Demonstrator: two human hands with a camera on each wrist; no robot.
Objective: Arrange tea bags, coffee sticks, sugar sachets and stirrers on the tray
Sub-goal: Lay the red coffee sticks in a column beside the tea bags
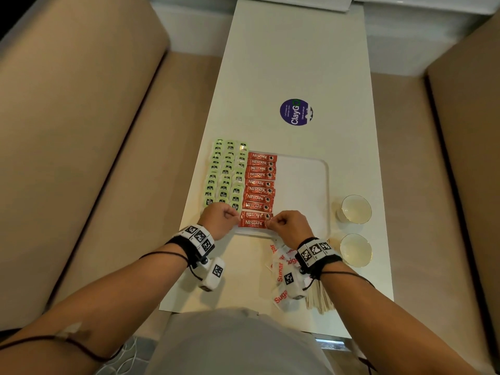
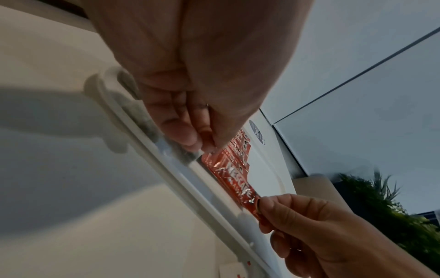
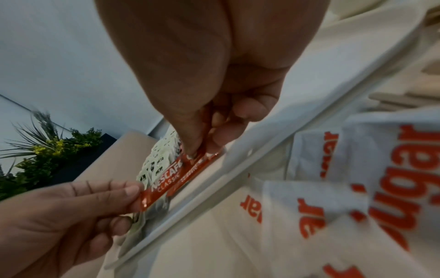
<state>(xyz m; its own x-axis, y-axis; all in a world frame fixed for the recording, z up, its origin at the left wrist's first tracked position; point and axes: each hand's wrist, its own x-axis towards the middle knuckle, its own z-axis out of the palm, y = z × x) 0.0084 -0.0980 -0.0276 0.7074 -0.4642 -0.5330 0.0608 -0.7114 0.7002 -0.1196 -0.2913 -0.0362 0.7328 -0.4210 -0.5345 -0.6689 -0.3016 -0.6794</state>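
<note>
A white tray point(image 1: 303, 185) lies on the table. Green tea bags point(image 1: 227, 174) fill its left side in rows. A column of red Nescafe coffee sticks point(image 1: 259, 182) sits beside them. At the tray's near edge, my left hand point(image 1: 235, 215) pinches the left end of the nearest coffee stick point(image 1: 254, 223) and my right hand point(image 1: 269, 223) pinches its right end. The left wrist view shows this stick point(image 2: 235, 180) stretched between both hands just above the tray rim point(image 2: 166, 169). In the right wrist view the stick point(image 3: 171, 180) lies over a second one.
Sugar sachets point(image 1: 281, 269) lie in a loose pile on the table under my right wrist, with wooden stirrers point(image 1: 319, 296) just nearer. Two white cups point(image 1: 354, 209) point(image 1: 355, 250) stand right of the tray. A purple sticker point(image 1: 296, 112) is farther up. Beige seats flank the table.
</note>
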